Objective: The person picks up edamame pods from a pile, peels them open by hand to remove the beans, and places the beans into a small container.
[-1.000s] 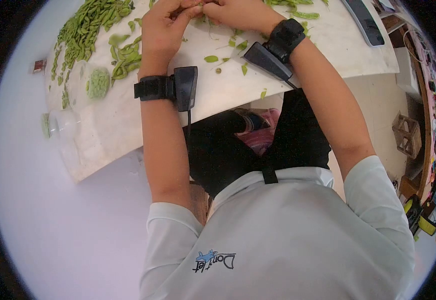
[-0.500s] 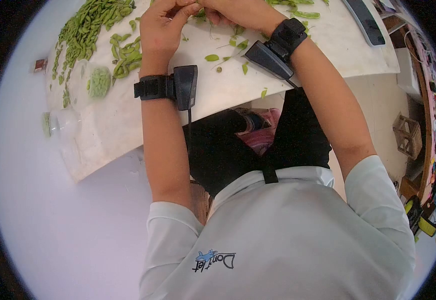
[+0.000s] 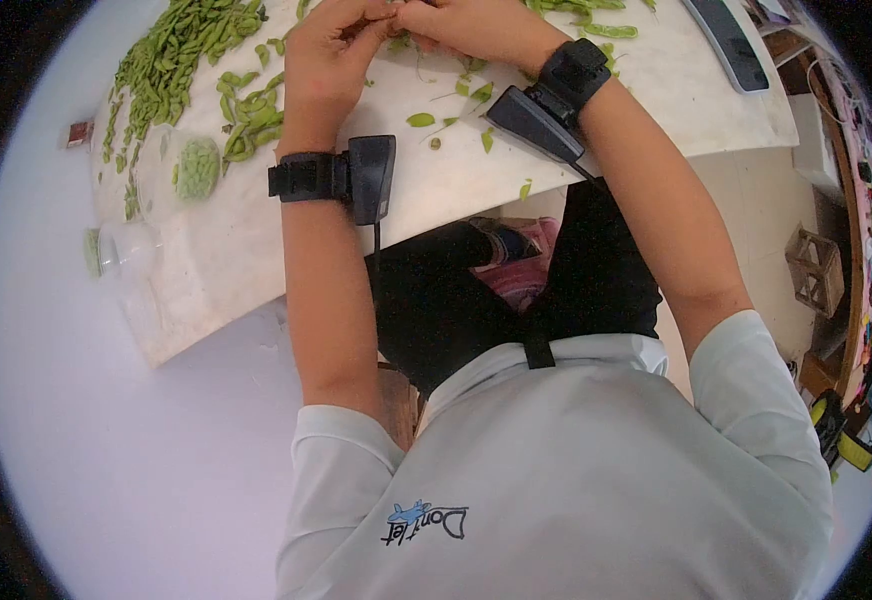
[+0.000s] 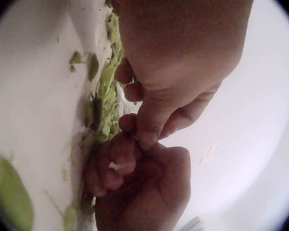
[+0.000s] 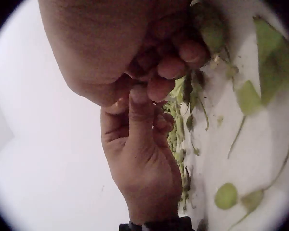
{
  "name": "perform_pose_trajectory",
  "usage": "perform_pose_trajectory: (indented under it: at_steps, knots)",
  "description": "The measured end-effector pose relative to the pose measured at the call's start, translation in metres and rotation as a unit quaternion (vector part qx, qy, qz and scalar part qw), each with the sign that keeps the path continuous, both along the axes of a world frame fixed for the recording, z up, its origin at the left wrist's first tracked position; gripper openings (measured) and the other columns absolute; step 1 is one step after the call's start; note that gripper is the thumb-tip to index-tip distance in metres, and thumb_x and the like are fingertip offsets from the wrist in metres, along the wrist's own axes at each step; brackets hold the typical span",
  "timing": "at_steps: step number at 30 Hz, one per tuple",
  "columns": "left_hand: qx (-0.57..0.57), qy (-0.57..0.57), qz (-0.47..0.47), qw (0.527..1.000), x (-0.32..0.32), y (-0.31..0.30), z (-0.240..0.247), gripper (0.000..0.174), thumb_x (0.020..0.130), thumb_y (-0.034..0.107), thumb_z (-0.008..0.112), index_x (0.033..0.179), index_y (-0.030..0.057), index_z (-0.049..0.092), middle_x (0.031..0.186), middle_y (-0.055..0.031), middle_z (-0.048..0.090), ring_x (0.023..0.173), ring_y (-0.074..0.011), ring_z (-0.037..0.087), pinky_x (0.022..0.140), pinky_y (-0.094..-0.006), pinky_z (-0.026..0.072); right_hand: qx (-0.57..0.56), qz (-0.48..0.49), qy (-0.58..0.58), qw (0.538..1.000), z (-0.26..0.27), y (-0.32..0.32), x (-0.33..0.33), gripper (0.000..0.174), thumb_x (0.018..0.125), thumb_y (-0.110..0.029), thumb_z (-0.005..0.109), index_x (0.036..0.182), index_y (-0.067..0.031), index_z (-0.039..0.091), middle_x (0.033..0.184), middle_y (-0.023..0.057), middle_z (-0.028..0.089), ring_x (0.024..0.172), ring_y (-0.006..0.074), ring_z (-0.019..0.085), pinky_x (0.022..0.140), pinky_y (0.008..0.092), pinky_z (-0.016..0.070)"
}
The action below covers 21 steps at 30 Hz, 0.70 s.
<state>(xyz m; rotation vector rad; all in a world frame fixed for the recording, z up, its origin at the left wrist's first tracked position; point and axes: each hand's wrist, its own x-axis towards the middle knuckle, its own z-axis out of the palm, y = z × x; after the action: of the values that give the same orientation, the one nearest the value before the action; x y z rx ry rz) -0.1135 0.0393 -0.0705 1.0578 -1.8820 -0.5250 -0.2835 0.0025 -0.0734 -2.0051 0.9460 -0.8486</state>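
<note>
In the head view the left hand (image 3: 326, 60) and right hand (image 3: 491, 35) meet fingertip to fingertip at the top edge, above the tabletop. The left hand (image 4: 183, 53) pinches with thumb and forefinger against the right hand (image 4: 144, 187), whose fingers are curled. From the right wrist view, the left thumb lies against the fingers of the right hand (image 5: 111, 48). Whatever small thing is between the fingertips is mostly hidden, and I cannot tell what it is. Green pods (image 3: 254, 120) lie beside the left hand; loose leaves (image 3: 421, 120) lie below the hands.
A large heap of pods (image 3: 161, 75) covers the table's upper left. Near it, a clear container of green beans (image 3: 196, 168) lies beside another clear container (image 3: 131, 248). A phone (image 3: 726, 45) is at upper right. The table's near edge (image 3: 436, 222) runs before the lap.
Both hands have shifted slightly down in the head view since half a second ago, and their fingertips remain together. The pods and containers have not visibly been moved.
</note>
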Motion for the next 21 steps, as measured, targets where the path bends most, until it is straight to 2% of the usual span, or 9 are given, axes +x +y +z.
perform_pose_trajectory:
  at_steps: [4, 7, 11, 14, 17, 21]
  knots:
    - [-0.005, -0.012, -0.015, 1.000, 0.002, 0.000, 0.002, 0.006, 0.080, -0.005, 0.058, 0.080, -0.0012, 0.052, 0.077, -0.0060, 0.051, 0.067, -0.0143, 0.050, 0.062, -0.0268, 0.0414, 0.003, 0.010, -0.015, 1.000, -0.002, -0.001, 0.002, 0.032, 0.082, -0.022, 0.049, 0.068, 0.0057, 0.056, 0.056, 0.0171, 0.053, 0.048, 0.0246, 0.047, 0.049, 0.0392, 0.0385]
    - [-0.014, -0.020, -0.027, 0.999, 0.002, -0.002, -0.001, 0.007, 0.080, -0.005, 0.057, 0.081, -0.0001, 0.052, 0.078, -0.0060, 0.051, 0.067, -0.0139, 0.050, 0.062, -0.0267, 0.0416, 0.000, 0.004, -0.006, 1.000, -0.002, -0.001, 0.002, 0.029, 0.083, -0.019, 0.049, 0.071, 0.0061, 0.057, 0.057, 0.0149, 0.055, 0.049, 0.0223, 0.050, 0.049, 0.0375, 0.0404]
    - [0.014, 0.031, 0.000, 0.999, -0.006, 0.002, 0.003, 0.009, 0.082, -0.004, 0.057, 0.086, 0.0020, 0.052, 0.080, -0.0053, 0.052, 0.067, -0.0132, 0.050, 0.063, -0.0263, 0.0421, 0.078, 0.032, -0.089, 0.992, 0.005, 0.003, -0.001, 0.025, 0.085, -0.015, 0.048, 0.074, 0.0047, 0.059, 0.057, 0.0089, 0.056, 0.050, 0.0163, 0.052, 0.050, 0.0324, 0.0431]
    - [-0.014, 0.004, 0.024, 1.000, -0.006, 0.003, 0.005, 0.009, 0.083, -0.003, 0.057, 0.088, 0.0035, 0.053, 0.080, -0.0042, 0.052, 0.067, -0.0121, 0.050, 0.063, -0.0254, 0.0423, 0.120, 0.021, -0.103, 0.987, 0.009, 0.005, 0.000, 0.023, 0.086, -0.013, 0.048, 0.075, 0.0026, 0.061, 0.057, 0.0055, 0.056, 0.049, 0.0123, 0.051, 0.048, 0.0287, 0.0432]
    - [-0.043, -0.021, 0.049, 0.998, -0.002, -0.003, -0.004, 0.007, 0.085, 0.003, 0.060, 0.088, 0.0050, 0.055, 0.080, -0.0029, 0.052, 0.068, -0.0107, 0.049, 0.063, -0.0242, 0.0411, 0.136, 0.009, -0.109, 0.985, 0.014, 0.008, -0.003, 0.022, 0.087, -0.012, 0.048, 0.074, 0.0011, 0.060, 0.057, 0.0042, 0.056, 0.047, 0.0100, 0.050, 0.045, 0.0265, 0.0420]
    - [-0.038, -0.031, 0.024, 0.999, 0.000, -0.001, 0.003, 0.011, 0.085, 0.011, 0.065, 0.088, 0.0065, 0.056, 0.078, -0.0011, 0.053, 0.065, -0.0088, 0.048, 0.060, -0.0234, 0.0395, 0.132, 0.016, -0.124, 0.983, 0.013, 0.006, -0.005, 0.020, 0.087, -0.010, 0.049, 0.073, 0.0005, 0.059, 0.057, 0.0035, 0.056, 0.046, 0.0085, 0.049, 0.045, 0.0249, 0.0412]
